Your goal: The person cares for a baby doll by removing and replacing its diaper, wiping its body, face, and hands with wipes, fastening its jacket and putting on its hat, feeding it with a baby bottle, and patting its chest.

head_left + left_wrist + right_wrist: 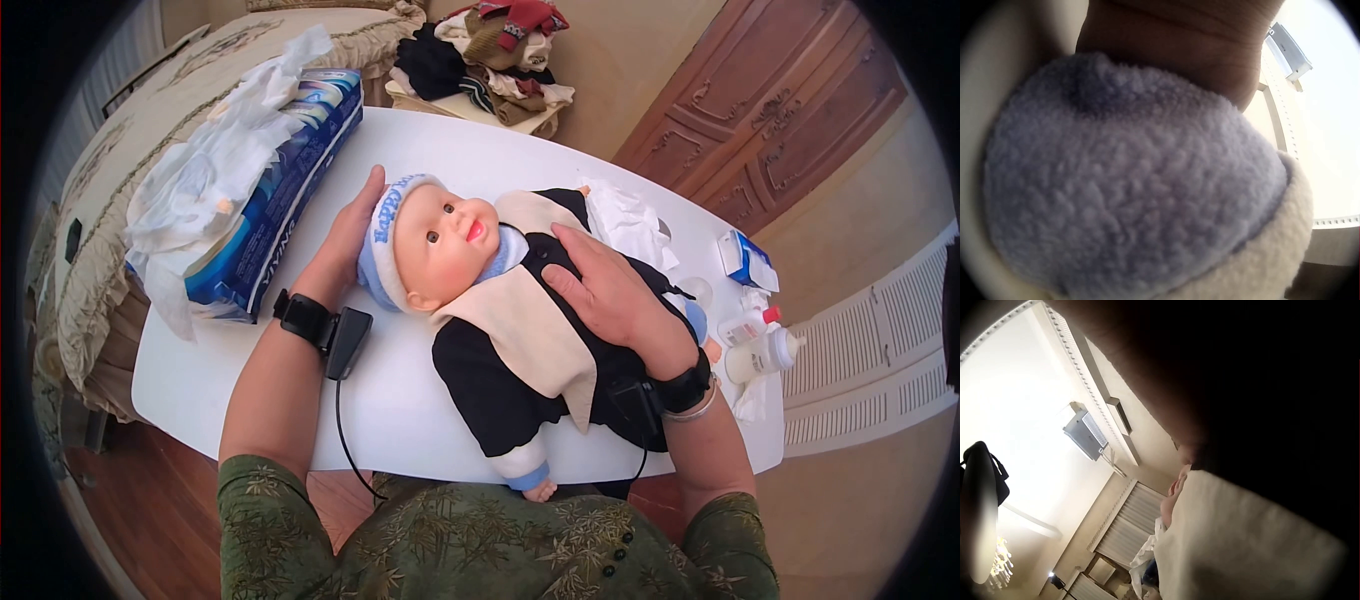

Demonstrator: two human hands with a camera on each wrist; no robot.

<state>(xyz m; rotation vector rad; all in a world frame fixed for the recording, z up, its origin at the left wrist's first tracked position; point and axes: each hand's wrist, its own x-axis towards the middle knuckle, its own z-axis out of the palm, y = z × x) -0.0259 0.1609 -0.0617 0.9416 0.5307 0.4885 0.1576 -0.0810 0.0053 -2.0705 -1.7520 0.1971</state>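
Note:
A baby doll (442, 240) lies on its back across the white table (400, 420), its head toward my left. It wears a pale blue and white knit hat (372, 262) with blue lettering and a black jacket (485, 375) with a broad cream collar (545, 325). My left hand (350, 225) cups the top of the head, thumb raised, and the hat's fuzzy blue crown (1129, 181) fills the left wrist view against the palm. Flat on the jacket front rests my right hand (608, 290), fingers extended. In the right wrist view the cream collar (1235, 544) shows close up.
A blue diaper pack (275, 200) with loose white diapers (205, 175) on top stands at the left. On the right are white wipes (632, 215), a small blue-and-white box (745, 262), a red-capped bottle (745, 325) and a baby bottle (762, 357). Folded clothes (490, 65) are piled behind.

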